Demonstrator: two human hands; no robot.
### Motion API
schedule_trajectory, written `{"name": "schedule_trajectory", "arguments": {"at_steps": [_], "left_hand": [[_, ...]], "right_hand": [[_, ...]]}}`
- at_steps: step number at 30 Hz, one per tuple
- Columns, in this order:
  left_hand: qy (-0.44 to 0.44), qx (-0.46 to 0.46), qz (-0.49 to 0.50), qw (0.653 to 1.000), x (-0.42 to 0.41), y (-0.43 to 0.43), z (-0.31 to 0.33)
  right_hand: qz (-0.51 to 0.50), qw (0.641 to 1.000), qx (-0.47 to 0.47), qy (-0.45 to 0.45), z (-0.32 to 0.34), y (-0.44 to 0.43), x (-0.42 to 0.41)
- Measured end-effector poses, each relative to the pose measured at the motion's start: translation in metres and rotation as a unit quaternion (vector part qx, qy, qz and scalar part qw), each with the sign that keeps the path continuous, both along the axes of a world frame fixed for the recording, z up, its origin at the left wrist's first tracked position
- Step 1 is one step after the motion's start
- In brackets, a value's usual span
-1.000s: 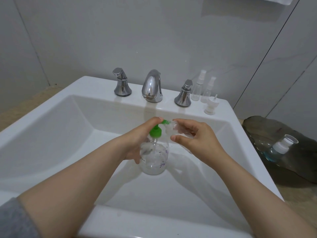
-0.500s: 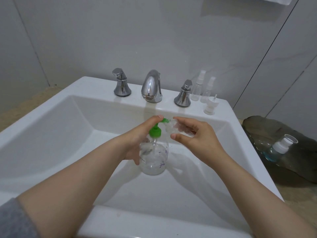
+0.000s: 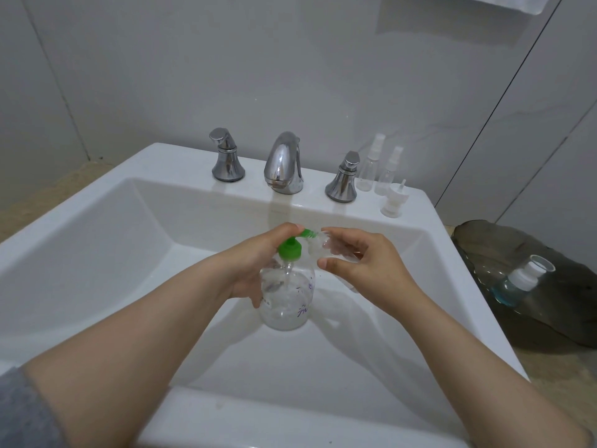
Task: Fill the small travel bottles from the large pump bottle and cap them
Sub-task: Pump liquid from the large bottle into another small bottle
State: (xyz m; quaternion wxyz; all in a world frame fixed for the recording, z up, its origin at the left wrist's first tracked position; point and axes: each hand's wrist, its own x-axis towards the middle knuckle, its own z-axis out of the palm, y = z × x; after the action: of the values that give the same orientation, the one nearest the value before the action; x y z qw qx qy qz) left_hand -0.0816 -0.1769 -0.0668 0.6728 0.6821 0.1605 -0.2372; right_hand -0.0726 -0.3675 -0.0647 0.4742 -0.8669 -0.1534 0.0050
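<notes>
Fingers: right hand pinches travel bottle at nozzle; left hand grips pump bottle.

travel bottle: right hand is covering most of it
pump bottle: left hand is hiding its left side
</notes>
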Motion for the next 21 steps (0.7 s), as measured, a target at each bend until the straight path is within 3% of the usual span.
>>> {"name": "schedule_trajectory", "arguments": {"at_steps": [21], "left_hand": [[-0.005,0.016,-0.01,1.0,0.0012,0.0005,-0.0015]], "right_hand": [[-0.011,0.999,0.011,-0.037,0.0032,0.0015,-0.0017]]}}
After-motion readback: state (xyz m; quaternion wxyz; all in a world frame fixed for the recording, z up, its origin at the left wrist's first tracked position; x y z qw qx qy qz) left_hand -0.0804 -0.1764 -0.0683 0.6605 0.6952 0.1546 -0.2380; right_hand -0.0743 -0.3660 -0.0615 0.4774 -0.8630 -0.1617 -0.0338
